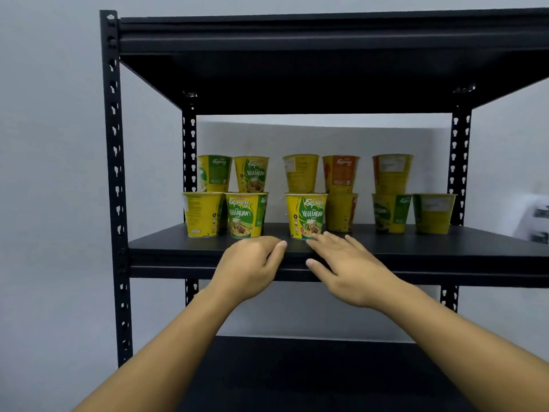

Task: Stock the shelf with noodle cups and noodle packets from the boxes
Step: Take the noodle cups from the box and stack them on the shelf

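Noodle cups (306, 217) are standing in two tiers on the shelf (416, 245), at twelve o'clock from me. My left hand (252, 263) is curling loosely, my right hand (350, 269) spreading its fingers (356, 245) wide, both holding nothing. Likely I am pausing between placements; next is fetching more stock.

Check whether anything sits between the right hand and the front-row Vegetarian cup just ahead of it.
Nothing visible. The right hand, fingers straight, ends at the base of the Vegetarian cup on the shelf; contact unclear. The left hand lies off to the side.
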Tool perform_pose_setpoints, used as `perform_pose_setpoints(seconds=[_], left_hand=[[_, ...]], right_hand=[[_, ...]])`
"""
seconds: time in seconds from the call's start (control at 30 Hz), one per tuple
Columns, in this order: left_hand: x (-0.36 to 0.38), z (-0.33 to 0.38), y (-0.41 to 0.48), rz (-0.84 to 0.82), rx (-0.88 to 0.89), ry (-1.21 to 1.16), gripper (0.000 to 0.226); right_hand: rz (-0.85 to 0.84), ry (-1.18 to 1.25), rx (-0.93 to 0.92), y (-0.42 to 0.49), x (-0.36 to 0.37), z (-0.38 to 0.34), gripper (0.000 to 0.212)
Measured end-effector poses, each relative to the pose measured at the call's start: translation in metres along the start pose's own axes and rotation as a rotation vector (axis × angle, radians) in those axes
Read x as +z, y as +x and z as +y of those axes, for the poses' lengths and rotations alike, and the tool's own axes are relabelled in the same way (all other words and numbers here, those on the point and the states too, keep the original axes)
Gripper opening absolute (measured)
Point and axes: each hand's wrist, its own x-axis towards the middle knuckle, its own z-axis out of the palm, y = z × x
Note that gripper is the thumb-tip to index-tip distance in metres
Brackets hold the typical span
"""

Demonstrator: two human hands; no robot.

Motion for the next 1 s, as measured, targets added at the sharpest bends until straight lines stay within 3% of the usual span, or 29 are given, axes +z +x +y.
perform_pose_setpoints(seconds=[0.07, 0.17, 0.3, 0.53, 0.87, 1.0], left_hand=[[0.004, 0.005, -0.019, 0.102, 0.093, -0.08, 0.032], [0.008, 0.017, -0.057, 0.155, 0.14, -0.154, 0.041], [0.017, 0.028, -0.116, 0.074, 0.115, -0.242, 0.043], [0.064, 0.047, -0.256, -0.323, -0.076, -0.33, 0.055], [0.142, 0.071, -0.458, -0.964, -0.457, -0.396, 0.052], [0.163, 0.075, -0.504, -1.138, -0.538, -0.359, 0.05]], right_hand=[[0.101, 0.015, -0.053, -0.016, 0.005, -0.003, 0.063], [0.182, 0.07, -0.098, -0.053, 0.009, -0.014, 0.062], [0.08, 0.119, -0.078, -0.116, 0.025, -0.031, 0.061], [-0.282, 0.228, 0.02, -0.229, 0.111, -0.059, 0.06], [-0.72, 0.391, 0.186, -0.359, 0.269, -0.11, 0.059], [-0.873, 0.383, 0.252, -0.394, 0.321, -0.116, 0.041]])
